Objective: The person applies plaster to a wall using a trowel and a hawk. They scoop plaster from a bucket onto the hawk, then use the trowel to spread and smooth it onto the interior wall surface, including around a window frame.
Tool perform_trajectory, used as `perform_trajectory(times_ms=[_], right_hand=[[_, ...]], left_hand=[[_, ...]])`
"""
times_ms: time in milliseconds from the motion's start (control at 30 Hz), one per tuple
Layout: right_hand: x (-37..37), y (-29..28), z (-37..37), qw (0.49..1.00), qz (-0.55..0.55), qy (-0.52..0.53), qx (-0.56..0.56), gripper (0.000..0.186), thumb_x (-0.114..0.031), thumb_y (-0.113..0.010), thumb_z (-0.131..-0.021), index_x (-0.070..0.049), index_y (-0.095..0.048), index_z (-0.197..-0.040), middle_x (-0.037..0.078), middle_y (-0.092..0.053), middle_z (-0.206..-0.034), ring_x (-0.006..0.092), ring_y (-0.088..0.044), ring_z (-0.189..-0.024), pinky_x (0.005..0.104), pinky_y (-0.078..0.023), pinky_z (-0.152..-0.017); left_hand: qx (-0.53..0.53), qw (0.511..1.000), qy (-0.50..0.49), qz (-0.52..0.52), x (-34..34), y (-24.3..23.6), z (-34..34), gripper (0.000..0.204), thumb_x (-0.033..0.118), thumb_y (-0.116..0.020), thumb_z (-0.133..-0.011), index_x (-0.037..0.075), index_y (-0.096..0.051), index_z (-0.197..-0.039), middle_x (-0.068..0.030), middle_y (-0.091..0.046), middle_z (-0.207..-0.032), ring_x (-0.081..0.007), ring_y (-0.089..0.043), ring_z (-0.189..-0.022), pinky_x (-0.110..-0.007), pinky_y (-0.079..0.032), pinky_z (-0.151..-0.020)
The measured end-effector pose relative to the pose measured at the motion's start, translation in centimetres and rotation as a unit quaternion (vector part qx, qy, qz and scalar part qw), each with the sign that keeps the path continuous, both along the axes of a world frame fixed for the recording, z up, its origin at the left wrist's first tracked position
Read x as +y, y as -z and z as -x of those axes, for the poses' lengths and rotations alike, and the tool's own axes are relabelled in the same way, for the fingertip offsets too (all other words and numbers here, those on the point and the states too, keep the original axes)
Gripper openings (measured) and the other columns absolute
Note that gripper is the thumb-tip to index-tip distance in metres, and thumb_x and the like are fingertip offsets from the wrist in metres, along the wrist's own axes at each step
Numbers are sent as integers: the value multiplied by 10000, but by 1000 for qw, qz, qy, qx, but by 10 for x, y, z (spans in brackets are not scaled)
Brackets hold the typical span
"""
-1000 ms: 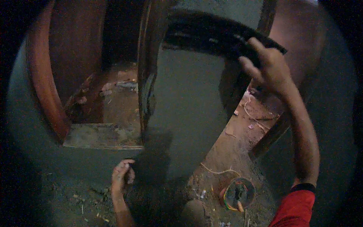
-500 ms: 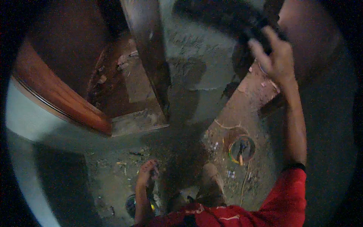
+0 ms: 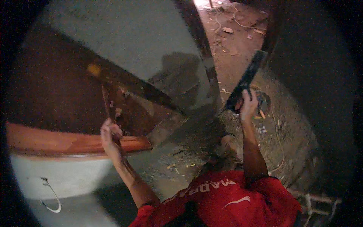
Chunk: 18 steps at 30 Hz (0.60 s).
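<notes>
My right hand [image 3: 248, 105] grips a long, dark, flat plastering float [image 3: 252, 72], held tilted over the floor on the right. My left hand [image 3: 110, 134] is raised at the left, fingers curled around a thin stick-like tool [image 3: 105, 99]. A blurred yellowish patch [image 3: 93, 70] lies at its far end, against the dark frame edge; whether it belongs to the tool I cannot tell. Ahead stands a grey plastered wall [image 3: 151, 30] with a shadow on it. Below my left hand runs a reddish-brown wooden frame [image 3: 75, 140].
A round bucket [image 3: 269, 103] with an orange-handled tool stands on the littered floor [image 3: 287, 132] at the right. Cables [image 3: 280, 151] trail there. A bent wire [image 3: 56, 202] sticks out of the pale wall at lower left. A doorway [image 3: 234, 34] opens at the upper right.
My view has turned. My right hand has drawn the float down and nearer. The left hand has risen from low by my body to the wooden frame, with the thin tool now visible.
</notes>
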State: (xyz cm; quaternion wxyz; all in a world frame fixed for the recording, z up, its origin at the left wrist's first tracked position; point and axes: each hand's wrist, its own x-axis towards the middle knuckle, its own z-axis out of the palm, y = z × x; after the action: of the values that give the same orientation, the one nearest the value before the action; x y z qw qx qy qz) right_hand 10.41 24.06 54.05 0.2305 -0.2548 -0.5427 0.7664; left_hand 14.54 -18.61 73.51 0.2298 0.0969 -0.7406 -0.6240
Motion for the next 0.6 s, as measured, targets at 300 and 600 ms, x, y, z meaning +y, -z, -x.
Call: perform_trajectory(times_ms=[300, 600], right_hand=[[-43, 75, 53, 994, -92, 12, 55, 258, -239, -676, -917, 13, -651, -967, -36, -572, -756, 73, -499, -680, 257, -416, -611], [-23, 106, 107, 925, -336, -49, 169, 353, -309, -826, -755, -46, -635, -892, 143, -614, -688, 263, -636, -607, 378, -499, -586]], left_hand=[[114, 991, -67, -28, 55, -38, 145, 552, 477, -480, -999, 57, -473, -1359, -90, -546, -1259, -215, -532, -1131, -408, -463, -943], [287, 926, -92, 229, 57, 20, 156, 641, 533, -429, -969, 27, -462, -1360, -150, -504, -1348, -313, -529, -1178, -478, -453, -997]])
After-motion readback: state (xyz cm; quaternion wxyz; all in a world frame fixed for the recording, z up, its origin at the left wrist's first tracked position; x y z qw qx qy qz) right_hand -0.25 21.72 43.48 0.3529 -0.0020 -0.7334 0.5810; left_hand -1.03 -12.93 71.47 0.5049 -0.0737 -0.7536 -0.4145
